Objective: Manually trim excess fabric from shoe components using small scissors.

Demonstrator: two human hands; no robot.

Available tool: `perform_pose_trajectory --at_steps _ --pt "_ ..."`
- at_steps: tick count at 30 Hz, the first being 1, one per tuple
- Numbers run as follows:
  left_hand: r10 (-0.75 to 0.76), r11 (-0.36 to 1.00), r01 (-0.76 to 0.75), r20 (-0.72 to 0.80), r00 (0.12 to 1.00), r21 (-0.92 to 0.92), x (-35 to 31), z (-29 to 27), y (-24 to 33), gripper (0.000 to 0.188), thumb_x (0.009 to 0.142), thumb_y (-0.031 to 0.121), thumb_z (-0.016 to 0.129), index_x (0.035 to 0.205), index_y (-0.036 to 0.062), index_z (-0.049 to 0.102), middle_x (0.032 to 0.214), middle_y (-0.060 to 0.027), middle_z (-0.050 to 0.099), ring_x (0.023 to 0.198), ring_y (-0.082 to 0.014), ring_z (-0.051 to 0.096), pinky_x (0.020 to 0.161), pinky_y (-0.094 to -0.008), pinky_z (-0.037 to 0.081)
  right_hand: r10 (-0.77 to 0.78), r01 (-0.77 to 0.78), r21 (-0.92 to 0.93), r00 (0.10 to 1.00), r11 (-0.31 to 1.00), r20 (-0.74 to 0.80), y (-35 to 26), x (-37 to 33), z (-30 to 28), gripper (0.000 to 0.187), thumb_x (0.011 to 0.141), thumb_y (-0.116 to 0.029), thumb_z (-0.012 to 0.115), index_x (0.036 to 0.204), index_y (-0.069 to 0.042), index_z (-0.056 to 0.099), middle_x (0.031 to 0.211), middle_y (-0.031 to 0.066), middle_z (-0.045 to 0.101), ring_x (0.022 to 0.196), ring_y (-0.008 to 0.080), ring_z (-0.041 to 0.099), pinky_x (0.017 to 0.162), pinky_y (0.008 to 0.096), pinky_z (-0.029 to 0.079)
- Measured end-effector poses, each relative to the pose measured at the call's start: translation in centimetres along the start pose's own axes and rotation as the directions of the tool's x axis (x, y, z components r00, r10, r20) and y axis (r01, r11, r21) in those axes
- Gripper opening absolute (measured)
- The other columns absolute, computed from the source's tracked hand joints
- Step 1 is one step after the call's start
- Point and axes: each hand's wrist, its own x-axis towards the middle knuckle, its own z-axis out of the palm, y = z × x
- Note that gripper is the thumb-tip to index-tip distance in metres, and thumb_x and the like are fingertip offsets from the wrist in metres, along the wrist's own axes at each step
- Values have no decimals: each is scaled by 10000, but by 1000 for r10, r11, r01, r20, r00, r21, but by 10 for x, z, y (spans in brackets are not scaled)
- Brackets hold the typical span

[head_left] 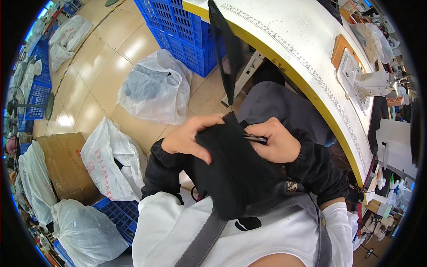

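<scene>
Two hands are in use, one item of work between them. The item, a folded piece of black cloth [231, 164], lies above the wearer's lap, between both hands and touching both. The left hand [190, 139] pinches its left side, thumb on the near face, fingers mostly hidden behind. The right hand [278, 141] is closed around one small metal tool [255, 138], held at the cloth's right edge; the fingers hide part of the tool, so its exact kind cannot be confirmed.

Beneath are one white shirt [164, 227] and one grey apron [202, 240]. Just beyond the cloth, one black strip [222, 53] hangs in front of the desk [293, 31], partly blocking the view of its leg.

On the floor to the left: one white bag with red print [113, 160], one tied translucent bag [86, 229], one brown carton [69, 164]. Farther ahead: one translucent bag of dark contents [155, 86], beside stacked blue crates [178, 35]. One white sewing machine [371, 83] stands on the desk, well apart from the hands.
</scene>
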Motion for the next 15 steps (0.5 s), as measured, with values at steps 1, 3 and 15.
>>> perform_pose_trajectory --at_steps 1,3,15 --pt "-52 999 52 15 999 -7 4 2 -2 775 554 402 839 1109 -26 509 1149 -91 490 1062 -184 468 917 -296 353 35 -35 -28 999 999 12 2 1 -1 130 708 4 576 838 9 584 651 181 529 561 333 505 536 294 420" --pt "68 997 -67 -11 998 27 11 3 -14 769 557 389 841 1114 -23 506 1121 -77 504 1042 -166 476 902 -286 362 72 -71 -58 997 996 23 4 0 -3 132 703 6 574 835 11 582 648 184 525 559 339 497 530 294 418" --pt "-3 992 -8 -91 996 -125 14 10 -3 731 570 374 841 1098 -16 520 1025 -31 554 973 -114 497 858 -253 376 341 -370 101 913 924 226 22 33 -58 457 925 -403 446 780 -2 610 570 -5 481 533 55 423 508 209 337"
